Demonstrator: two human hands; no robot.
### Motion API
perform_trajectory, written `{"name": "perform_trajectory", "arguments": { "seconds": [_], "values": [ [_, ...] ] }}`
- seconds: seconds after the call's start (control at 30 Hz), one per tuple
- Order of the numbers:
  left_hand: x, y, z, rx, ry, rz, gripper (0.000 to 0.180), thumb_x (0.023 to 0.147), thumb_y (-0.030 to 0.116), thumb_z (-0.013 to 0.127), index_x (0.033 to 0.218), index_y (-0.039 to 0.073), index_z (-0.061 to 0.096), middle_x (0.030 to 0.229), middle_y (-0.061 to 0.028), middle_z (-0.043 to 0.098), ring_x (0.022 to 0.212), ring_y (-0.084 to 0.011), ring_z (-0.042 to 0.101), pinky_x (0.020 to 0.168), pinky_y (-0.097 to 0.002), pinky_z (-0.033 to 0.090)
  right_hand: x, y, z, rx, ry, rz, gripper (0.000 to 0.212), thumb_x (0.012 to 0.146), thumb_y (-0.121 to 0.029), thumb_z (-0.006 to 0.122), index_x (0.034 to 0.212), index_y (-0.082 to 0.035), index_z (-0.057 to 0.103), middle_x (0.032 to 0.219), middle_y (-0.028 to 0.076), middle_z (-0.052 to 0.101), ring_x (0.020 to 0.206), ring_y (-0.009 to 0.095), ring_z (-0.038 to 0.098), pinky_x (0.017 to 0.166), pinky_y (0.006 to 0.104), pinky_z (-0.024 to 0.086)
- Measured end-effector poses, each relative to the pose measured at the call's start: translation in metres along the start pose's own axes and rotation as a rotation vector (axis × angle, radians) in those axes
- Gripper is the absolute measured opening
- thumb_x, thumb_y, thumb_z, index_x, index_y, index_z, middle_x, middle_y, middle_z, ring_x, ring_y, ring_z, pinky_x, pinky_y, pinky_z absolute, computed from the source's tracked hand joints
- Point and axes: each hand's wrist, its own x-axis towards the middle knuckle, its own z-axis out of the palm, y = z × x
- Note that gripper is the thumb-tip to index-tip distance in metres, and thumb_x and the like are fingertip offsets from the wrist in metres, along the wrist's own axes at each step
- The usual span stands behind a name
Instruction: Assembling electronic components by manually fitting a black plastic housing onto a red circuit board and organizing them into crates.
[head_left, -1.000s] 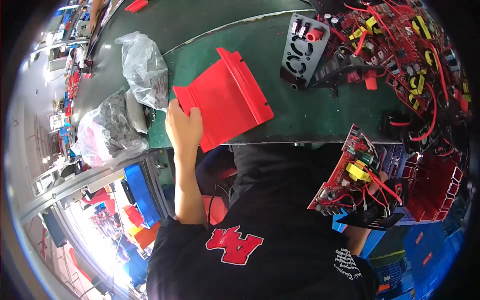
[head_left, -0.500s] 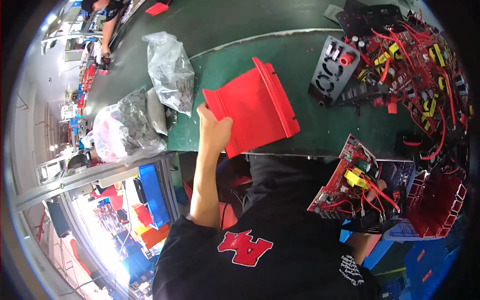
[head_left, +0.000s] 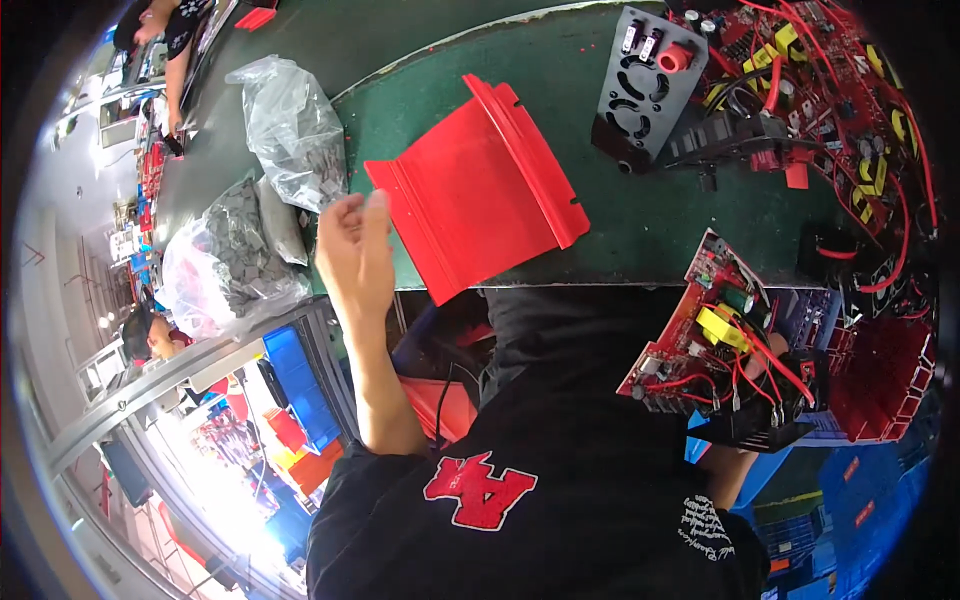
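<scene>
A bent red housing panel (head_left: 475, 190) lies on the green bench mat. Just left of it is my left hand (head_left: 355, 260), off the panel with thumb and fingers apart and nothing visible in them. Beyond its fingertips lie clear plastic bags (head_left: 290, 125) of small grey parts. Low on the right, my right hand (head_left: 768, 362) grips a circuit board assembly (head_left: 705, 345) with yellow components, red wires and a black finned base. That board is tilted in front of the bench edge, and wires and parts partly hide the fingers.
A grey vented end plate (head_left: 640, 90) with a red socket stands at the far right of the mat. Beside it is a pile of wired red circuit boards (head_left: 800, 90). A red housing shell (head_left: 880, 385) sits at the right edge. Another person works at the upper left.
My left hand has let go of the red panel and moved left towards the bags. The panel now rests on the mat. My right hand still holds the circuit board assembly.
</scene>
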Motion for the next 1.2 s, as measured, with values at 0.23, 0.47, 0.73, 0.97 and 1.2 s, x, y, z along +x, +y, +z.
{"name": "perform_trajectory", "arguments": {
  "seconds": [0.23, 0.47, 0.73, 0.97, 1.2],
  "values": [
    [-0.006, 0.051, 0.032, 0.916, -0.165, -0.04, 0.053, 0.079, 0.023, 0.064, 0.117, -0.008, 0.044, 0.09, -0.0221, 0.066, 0.087, -0.0378, 0.065, 0.082, -0.044, 0.052, 0.008, 0.052, -0.102, -0.152, 0.038, 0.126, 0.046, 0.092, -0.025, 0.058, 0.132, -0.004, 0.051, 0.128, 0.019, 0.057, 0.113, 0.029, 0.058, 0.1, 0.0457, 0.046],
    [0.082, 0.053, 0.065, 0.546, -0.47, 1.41, 0.034, 0.073, 0.011, 0.069, 0.106, 0.008, 0.06, 0.104, -0.0102, 0.059, 0.101, -0.0311, 0.058, 0.085, -0.0383, 0.049, 0.01, -0.017, 0.026, 0.111, 0.176, 0.206, 0.046, 0.091, -0.028, 0.059, 0.129, -0.003, 0.054, 0.125, 0.019, 0.059, 0.11, 0.029, 0.06, 0.098, 0.0456, 0.047],
    [0.127, 0.013, 0.039, 0.464, -0.45, 1.271, 0.018, 0.076, 0.009, 0.063, 0.094, 0.006, 0.062, 0.091, -0.0081, 0.062, 0.093, -0.0277, 0.06, 0.076, -0.0402, 0.051, 0.015, -0.018, 0.074, 0.096, 0.351, 0.146, 0.045, 0.09, -0.028, 0.061, 0.126, -0.002, 0.055, 0.122, 0.018, 0.062, 0.107, 0.027, 0.062, 0.097, 0.0452, 0.048],
    [0.118, 0.01, 0.029, 0.425, -0.246, 1.405, 0.026, 0.082, 0.017, 0.067, 0.106, 0.007, 0.064, 0.103, -0.012, 0.064, 0.098, -0.0322, 0.06, 0.085, -0.0404, 0.049, 0.026, -0.057, 0.124, 0.379, 0.154, 0.188, 0.047, 0.084, -0.025, 0.065, 0.125, -0.001, 0.056, 0.118, 0.02, 0.063, 0.104, 0.03, 0.062, 0.095, 0.0462, 0.048],
    [0.109, 0.013, 0.042, 0.384, -0.453, 1.323, 0.019, 0.088, 0.022, 0.063, 0.1, 0.006, 0.064, 0.097, -0.009, 0.064, 0.089, -0.0289, 0.062, 0.077, -0.0374, 0.051, 0.033, -0.065, 0.13, 0.204, 0.378, -0.309, 0.054, 0.073, -0.024, 0.072, 0.119, -0.001, 0.056, 0.113, 0.019, 0.062, 0.097, 0.028, 0.062, 0.085, 0.0425, 0.05]
  ]
}}
